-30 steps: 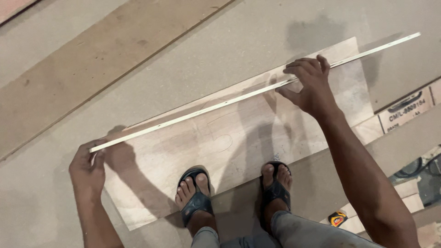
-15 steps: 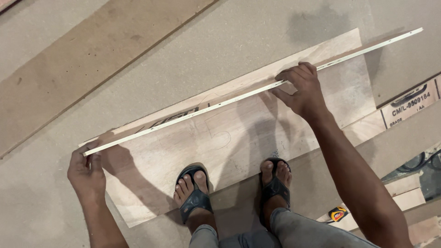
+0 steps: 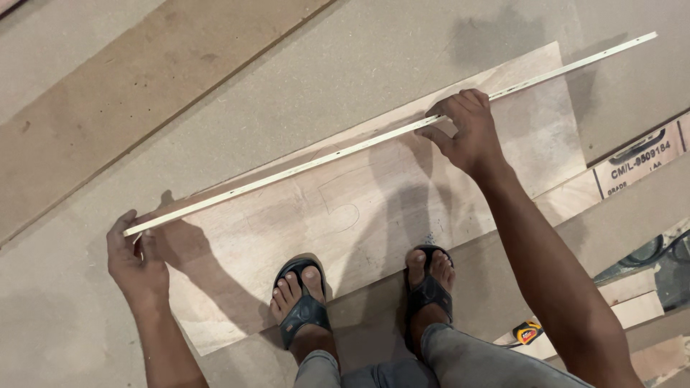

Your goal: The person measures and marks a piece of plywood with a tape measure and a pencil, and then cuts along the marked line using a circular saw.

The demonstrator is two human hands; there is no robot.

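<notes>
Holding a long white metal strip (image 3: 374, 140) across the plywood panel (image 3: 525, 136).

I'm pinching its near end in my left hand (image 3: 136, 259), fingers curled shut; my right hand (image 3: 467, 133) is pressing it down, fingertips closed over it. I judge it light, thin, whippy, best gripped at both ends.

Matt plywood sheet (image 3: 374, 208), pale smooth strip (image 3: 345, 149)

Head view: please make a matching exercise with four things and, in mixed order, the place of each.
1. left hand
2. right hand
3. long pale strip
4. sandalled feet

a. on the near edge of the plywood sheet
b. along the sheet's far edge
c. at the strip's left end
d. on the strip, right of its middle

Pairs: 1-c, 2-d, 3-b, 4-a
</notes>
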